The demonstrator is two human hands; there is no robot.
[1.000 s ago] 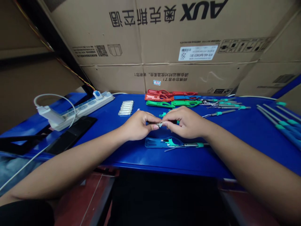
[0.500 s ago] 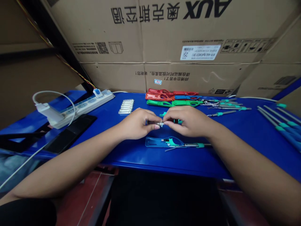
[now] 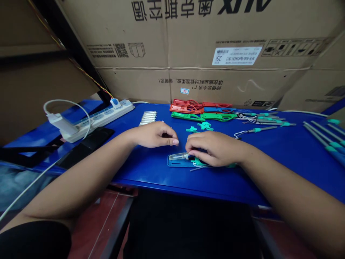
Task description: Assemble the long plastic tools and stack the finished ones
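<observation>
**Right hand held a clear glass tube on a blue plastic holder**

The right hand (image 3: 212, 148) was closed over the dark end of the clear glass tube (image 3: 178, 156), and the tube lay across the blue plastic holder (image 3: 178, 162). That hand hid the tube's dark end and much of the holder, along with a teal plastic piece (image 3: 199, 162) at the holder's far end. The left hand (image 3: 153, 135) sat just behind the holder and to its left, its fingers loosely curled and nothing visible in them. Its fingertips (image 3: 175, 142) were near the tube but not touching it.

Both hands were over the blue bench (image 3: 140, 172). Behind the holder lay two small teal star-shaped pieces (image 3: 205, 126), and farther back were green plastic frames (image 3: 202, 116), red plastic frames (image 3: 185, 106) and a blue plastic frame (image 3: 218, 109). Behind it and to the left stood a neat row of small glass tubes (image 3: 148, 118). Farther left were a white power strip (image 3: 94, 120) and a flat black pad (image 3: 86, 142). To the right, well apart from the holder, lay teal-handled metal rods (image 3: 269, 126) with thin wires (image 3: 242, 118). Large cardboard boxes (image 3: 215, 54) stood along the far edge of the bench.
</observation>
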